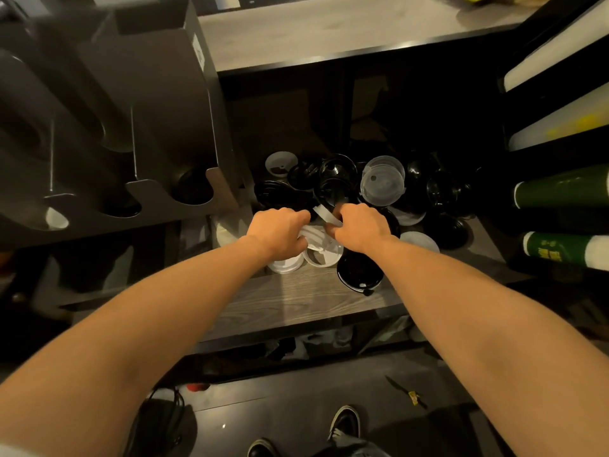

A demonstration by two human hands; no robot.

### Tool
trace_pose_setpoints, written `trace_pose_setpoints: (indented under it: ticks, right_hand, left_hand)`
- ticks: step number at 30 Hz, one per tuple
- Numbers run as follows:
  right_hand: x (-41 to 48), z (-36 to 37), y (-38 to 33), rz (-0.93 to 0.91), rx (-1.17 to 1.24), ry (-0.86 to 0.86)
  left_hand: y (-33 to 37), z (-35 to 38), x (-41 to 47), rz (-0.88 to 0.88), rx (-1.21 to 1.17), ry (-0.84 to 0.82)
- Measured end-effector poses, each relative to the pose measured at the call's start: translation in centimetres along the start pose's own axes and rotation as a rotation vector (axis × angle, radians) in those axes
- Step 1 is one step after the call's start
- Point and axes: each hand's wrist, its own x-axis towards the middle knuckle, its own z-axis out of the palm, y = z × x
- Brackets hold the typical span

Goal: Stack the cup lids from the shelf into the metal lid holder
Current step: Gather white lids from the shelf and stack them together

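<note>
Several curved slots open along the front of the metal lid holder (138, 133), which stands at the left above the shelf (296, 291). The left hand (280, 230) has its fingers curled over a small pile of white lids (321, 250) lying on the shelf board. Just beside it, the right hand (361, 227) seems to pinch one tilted white lid (324, 214) by its rim. Behind the hands lie black lids (333, 179) and clear lids (382, 183), and green paper cups (560, 189) are at the far right. I think it is best to nest the white lids all facing the same way, with rims aligned, before lifting them. Then the stack should slide into one slot without jamming.
</note>
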Motion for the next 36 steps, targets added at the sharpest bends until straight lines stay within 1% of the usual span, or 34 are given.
trace_pose_setpoints:
  ticks: [4, 7, 10, 13, 16, 19, 21, 23, 26, 31, 36]
  right_hand:
    - [-0.6, 0.2, -0.6, 0.022, 0.053, 0.012]
    - [-1.0, 0.2, -1.4, 0.031, 0.075, 0.055]
    - [-1.4, 0.0, -2.0, 0.056, 0.102, 0.131]
    - [-1.9, 0.0, -2.5, 0.075, 0.125, 0.17]
    - [-2.7, 0.1, -3.0, 0.076, 0.179, 0.22]
    - [-3.8, 0.1, -4.0, 0.065, 0.267, 0.268]
    - [-4.5, 0.1, -4.7, 0.064, 0.327, 0.266]
    - [-5.4, 0.3, -5.5, 0.059, 0.361, 0.247]
    - [-6.7, 0.5, -6.7, 0.074, 0.371, 0.26]
    - [-8.9, 0.9, -9.6, 0.113, 0.466, 0.287]
    - [-10.4, 1.0, -14.1, 0.125, 0.678, 0.177]
  left_hand:
    - [-0.8, -0.3, -1.0, 0.003, 0.021, 0.027]
    - [-1.4, -0.7, -2.1, 0.02, -0.019, 0.086]
    - [-1.8, -1.1, -2.9, 0.001, -0.15, 0.153]
    - [-1.8, -1.5, -3.8, -0.057, -0.299, 0.18]
    - [-1.8, -1.7, -4.6, -0.16, -0.456, 0.148]
    - [-2.0, -1.8, -5.3, -0.259, -0.677, 0.089]
    - [-2.1, -2.1, -5.8, -0.301, -0.799, 0.059]
    - [-2.2, -2.5, -6.6, -0.329, -0.872, 0.052]
    - [-2.3, -3.5, -8.1, -0.354, -0.944, 0.039]
    - [-3.7, -4.9, -11.8, -0.416, -1.051, 0.027]
    - [-6.0, -5.9, -16.5, -0.369, -1.115, 0.05]
